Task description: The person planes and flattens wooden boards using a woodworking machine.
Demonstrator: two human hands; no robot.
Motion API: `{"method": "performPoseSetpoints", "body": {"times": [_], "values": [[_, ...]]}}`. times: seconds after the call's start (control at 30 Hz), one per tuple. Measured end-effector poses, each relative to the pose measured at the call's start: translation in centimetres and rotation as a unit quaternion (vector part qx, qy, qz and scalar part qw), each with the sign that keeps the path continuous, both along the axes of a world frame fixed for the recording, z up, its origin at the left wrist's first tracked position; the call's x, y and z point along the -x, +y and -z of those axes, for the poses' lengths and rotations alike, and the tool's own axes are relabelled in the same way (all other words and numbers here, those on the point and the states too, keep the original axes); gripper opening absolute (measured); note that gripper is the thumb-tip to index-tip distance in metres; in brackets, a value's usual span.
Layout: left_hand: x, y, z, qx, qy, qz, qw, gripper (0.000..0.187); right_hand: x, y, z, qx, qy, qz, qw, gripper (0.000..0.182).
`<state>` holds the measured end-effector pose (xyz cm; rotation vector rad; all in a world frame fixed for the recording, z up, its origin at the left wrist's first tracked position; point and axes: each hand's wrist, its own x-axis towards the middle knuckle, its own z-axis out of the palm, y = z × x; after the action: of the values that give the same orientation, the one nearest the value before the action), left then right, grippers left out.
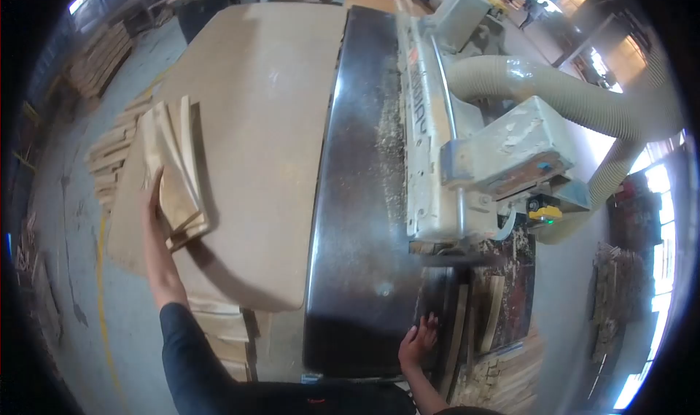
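Observation:
My left hand [153,194] reaches out over the tan board and lies along the left side of a small pile of wooden strips [172,171]. Its visible fingers are stretched out against the wood; the thumb is hard to make out. The strips lie loosely together, some tilted, throwing a shadow to their right. My right hand [418,344] rests low on the dark machine table [357,196], near its right side, fingers apart and nothing visible in them. Just right of it runs a narrow wooden strip [457,331], with a shorter strip [493,303] beyond.
A woodworking machine [430,145] with a thick ribbed hose [554,87] stands over the table's right side. Sawdust [391,152] lies along it. More wood is stacked left of the tan board [262,138], below it [226,327] and at lower right [510,378].

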<state>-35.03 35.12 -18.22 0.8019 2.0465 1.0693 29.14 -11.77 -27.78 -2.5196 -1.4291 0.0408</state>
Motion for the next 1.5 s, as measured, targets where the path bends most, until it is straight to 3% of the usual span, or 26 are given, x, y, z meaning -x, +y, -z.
{"method": "performPoseSetpoints", "body": {"times": [0.1, 0.2, 0.3, 0.33, 0.37, 0.43, 0.47, 0.5, 0.53, 0.6, 0.63, 0.7, 0.87, 1.0, 1.13, 1.23, 1.33, 1.5], "values": [[-0.7, -0.9, -1.2, -0.013, 0.158, -0.002, 0.987, 0.102, 0.1, 0.6, -0.5, 0.007, -0.012, -0.024, 1.000, 0.044], [-0.9, -0.5, 1.1, -0.052, 0.216, -0.025, 0.975, 0.105, 0.4, 0.5, -0.9, 0.038, -0.016, -0.018, 0.999, 0.047], [-4.3, -1.9, 2.6, -0.047, 0.174, -0.051, 0.982, 0.103, 0.5, 0.8, -1.5, 0.044, -0.015, -0.013, 0.999, 0.047], [-6.8, -3.0, 1.7, -0.104, 0.058, -0.030, 0.992, 0.101, 0.4, 1.0, -1.5, 0.038, -0.013, -0.012, 0.999, 0.047], [-6.7, -2.7, 3.5, -0.055, 0.102, -0.075, 0.990, 0.099, 0.5, 1.0, -1.5, 0.032, -0.008, -0.012, 0.999, 0.046], [-12.0, -4.6, 1.4, -0.064, 0.154, -0.090, 0.982, 0.102, 0.6, 0.9, -1.5, 0.018, -0.003, -0.010, 1.000, 0.045], [-12.4, -5.1, 3.0, -0.100, 0.096, -0.057, 0.989, 0.106, 0.5, 1.0, -1.5, 0.014, -0.003, -0.012, 1.000, 0.044], [-12.8, -5.1, 5.3, -0.108, 0.124, -0.062, 0.984, 0.109, 0.5, 0.8, -1.4, 0.014, -0.002, -0.017, 1.000, 0.044], [-14.4, -5.1, 5.8, -0.001, 0.183, -0.117, 0.976, 0.115, 0.5, 0.7, -1.0, 0.005, -0.008, -0.016, 1.000, 0.043], [-20.3, -7.9, 1.3, 0.018, 0.155, -0.136, 0.978, 0.117, 0.4, 0.4, -0.1, -0.008, -0.017, -0.016, 1.000, 0.042], [-20.9, -7.3, 4.0, 0.088, 0.190, -0.153, 0.966, 0.116, 0.4, 0.3, 0.0, -0.006, -0.016, -0.020, 1.000, 0.042], [-23.9, -7.9, 6.5, 0.098, 0.259, -0.190, 0.942, 0.117, 0.1, 0.1, 0.3, -0.004, -0.019, -0.018, 1.000, 0.041], [-28.1, -14.0, 5.6, 0.083, 0.276, -0.090, 0.954, 0.087, -0.6, -0.1, 0.6, -0.009, -0.026, -0.025, 0.999, 0.044], [-24.7, -17.7, 6.6, 0.020, 0.318, 0.050, 0.946, 0.063, -1.5, -1.3, 1.7, -0.012, -0.017, -0.066, 0.998, 0.047], [-19.1, -17.5, 5.5, 0.025, 0.256, 0.172, 0.951, 0.066, -2.6, -2.7, 1.7, 0.009, 0.003, -0.091, 0.996, 0.051], [-15.9, -17.3, 6.4, -0.060, 0.389, 0.173, 0.903, 0.069, -1.8, -3.6, 1.2, 0.004, 0.000, -0.090, 0.996, 0.053], [-16.6, -16.9, 6.0, -0.135, 0.308, 0.159, 0.928, 0.076, -0.9, -3.2, 1.8, 0.019, -0.002, -0.049, 0.999, 0.054], [-27.0, -22.9, 2.7, -0.083, 0.451, 0.226, 0.860, 0.096, -0.5, -3.2, 2.2, 0.006, -0.026, -0.044, 0.999, 0.054]]}}
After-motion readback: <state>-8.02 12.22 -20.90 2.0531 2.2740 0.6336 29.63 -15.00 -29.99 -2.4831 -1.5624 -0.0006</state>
